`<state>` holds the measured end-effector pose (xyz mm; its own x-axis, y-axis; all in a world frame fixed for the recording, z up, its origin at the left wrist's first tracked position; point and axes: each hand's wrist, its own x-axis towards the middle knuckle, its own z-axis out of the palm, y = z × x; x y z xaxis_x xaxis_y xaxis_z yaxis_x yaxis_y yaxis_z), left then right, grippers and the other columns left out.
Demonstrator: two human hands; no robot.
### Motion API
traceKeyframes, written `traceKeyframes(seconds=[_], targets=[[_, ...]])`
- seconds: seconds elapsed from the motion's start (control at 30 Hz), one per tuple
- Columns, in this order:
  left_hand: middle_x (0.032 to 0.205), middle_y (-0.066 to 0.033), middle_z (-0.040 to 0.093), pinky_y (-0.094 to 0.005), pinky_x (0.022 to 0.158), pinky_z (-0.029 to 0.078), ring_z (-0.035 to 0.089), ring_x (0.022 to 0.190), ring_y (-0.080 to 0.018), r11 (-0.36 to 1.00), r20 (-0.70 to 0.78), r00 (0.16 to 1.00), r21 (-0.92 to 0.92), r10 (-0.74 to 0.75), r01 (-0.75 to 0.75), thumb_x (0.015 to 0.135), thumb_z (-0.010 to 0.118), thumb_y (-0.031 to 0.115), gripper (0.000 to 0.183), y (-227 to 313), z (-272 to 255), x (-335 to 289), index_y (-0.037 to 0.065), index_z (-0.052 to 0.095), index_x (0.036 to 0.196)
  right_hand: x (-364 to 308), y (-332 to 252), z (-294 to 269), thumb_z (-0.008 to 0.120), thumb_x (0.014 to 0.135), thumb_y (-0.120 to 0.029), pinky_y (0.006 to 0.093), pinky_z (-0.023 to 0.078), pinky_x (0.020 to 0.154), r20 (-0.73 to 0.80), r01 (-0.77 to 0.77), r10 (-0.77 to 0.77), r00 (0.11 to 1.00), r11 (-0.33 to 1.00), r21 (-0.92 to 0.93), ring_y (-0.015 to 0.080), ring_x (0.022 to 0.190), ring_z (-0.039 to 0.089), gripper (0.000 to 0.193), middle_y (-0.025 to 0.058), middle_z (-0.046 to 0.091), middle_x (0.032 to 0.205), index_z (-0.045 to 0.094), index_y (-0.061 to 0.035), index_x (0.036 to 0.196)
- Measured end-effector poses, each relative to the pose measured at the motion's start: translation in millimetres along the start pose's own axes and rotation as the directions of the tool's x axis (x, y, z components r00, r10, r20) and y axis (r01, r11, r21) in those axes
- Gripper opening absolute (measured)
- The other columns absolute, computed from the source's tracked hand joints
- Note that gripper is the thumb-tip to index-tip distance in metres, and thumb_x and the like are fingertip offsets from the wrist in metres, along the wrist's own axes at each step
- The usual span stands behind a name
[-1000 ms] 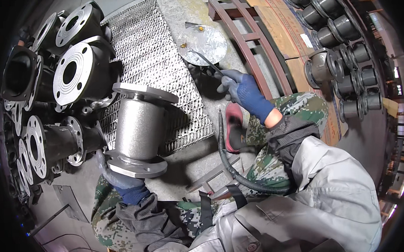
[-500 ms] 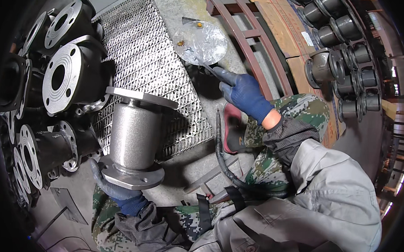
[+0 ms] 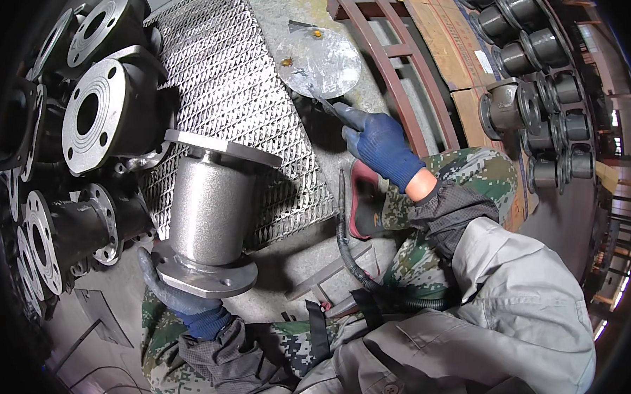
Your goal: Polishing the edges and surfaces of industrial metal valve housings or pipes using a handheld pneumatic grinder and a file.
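A grey metal valve body (image 3: 212,208) with a flange at each end stands a little tilted in front of me. Its lower flange (image 3: 210,273) rests in my gloved left hand (image 3: 179,294), whose fingers curl around the rim from the left and below. My right hand (image 3: 382,143), in a blue glove with a grey palm, is closed on a thin putty knife (image 3: 329,106). The knife's tip meets the near edge of a round metal plate (image 3: 334,62). Two small orange-yellow daubs (image 3: 286,61) sit on that plate, along with grey smears.
Silvery metal mesh (image 3: 218,67) lies beyond the valve body. Flanged castings (image 3: 90,115) crowd the left side. To the right are a red-brown steel frame (image 3: 394,53), cardboard (image 3: 457,57) and rows of dark castings (image 3: 505,108). A black hose (image 3: 346,245) curves beside my foot.
The view has shifted slightly. My right hand has tilted the putty knife a little against the plate's edge. The left hand keeps its hold on the valve body.
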<state>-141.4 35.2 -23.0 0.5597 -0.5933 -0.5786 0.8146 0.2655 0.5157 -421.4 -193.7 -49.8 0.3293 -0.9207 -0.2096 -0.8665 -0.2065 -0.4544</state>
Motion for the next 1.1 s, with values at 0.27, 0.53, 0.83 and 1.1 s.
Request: traceKeyframes(seconds=[0.27, 0.53, 0.83, 1.1], targets=[[0.112, -0.0123, 0.061, -0.0521, 0.093, 0.050, 0.060, 0.105, -0.0288, 1.000, 0.016, 1.000, 0.009, 0.017, -0.017, 0.092, 0.057, 0.044, 0.039, -4, 7, -2, 0.008, 0.059, 0.108, 4, -4, 9, 0.058, 0.086, -0.013, 0.0339, 0.054, 0.060, -0.001, -0.006, 0.006, 1.000, 0.962, 0.272, 0.0238, 0.070, 0.070, 0.041, 0.0149, 0.071, 0.088, 0.061, -0.0064, 0.126], [0.115, -0.0167, 0.062, -0.0561, 0.096, 0.048, 0.060, 0.110, -0.0343, 0.998, 0.063, 0.998, -0.055, 0.004, -0.001, 0.093, 0.057, 0.042, 0.036, 1, -15, 5, 0.010, 0.061, 0.110, 15, -19, 3, 0.055, 0.087, -0.007, 0.0274, 0.048, 0.042, 0.285, -0.322, 0.179, 0.942, 0.727, 0.606, 0.0139, 0.051, 0.064, 0.043, 0.0117, 0.069, 0.075, 0.058, -0.0037, 0.130], [0.129, -0.0197, 0.054, -0.0578, 0.105, 0.040, 0.052, 0.121, -0.0406, 0.989, 0.203, 0.972, -0.113, 0.120, -0.099, 0.091, 0.057, 0.044, 0.055, -21, 23, 0, 0.008, 0.050, 0.132, -60, -77, -61, 0.053, 0.094, -0.015, 0.0190, 0.043, 0.049, 0.122, -0.037, -0.094, 0.988, 0.622, 0.782, 0.0080, 0.059, 0.058, 0.050, 0.0111, 0.068, 0.081, 0.045, 0.0014, 0.141], [0.137, -0.0303, 0.043, -0.0592, 0.103, 0.041, 0.049, 0.124, -0.0450, 0.996, 0.180, 0.980, -0.028, 0.091, -0.087, 0.087, 0.054, 0.060, 0.089, -17, 8, 5, -0.004, 0.030, 0.143, -147, -120, -15, 0.059, 0.087, -0.002, 0.0305, 0.052, 0.063, 0.092, 0.479, -0.640, 0.763, 0.654, 0.585, 0.0175, 0.067, 0.063, 0.047, 0.0130, 0.067, 0.083, 0.054, 0.0001, 0.134]])
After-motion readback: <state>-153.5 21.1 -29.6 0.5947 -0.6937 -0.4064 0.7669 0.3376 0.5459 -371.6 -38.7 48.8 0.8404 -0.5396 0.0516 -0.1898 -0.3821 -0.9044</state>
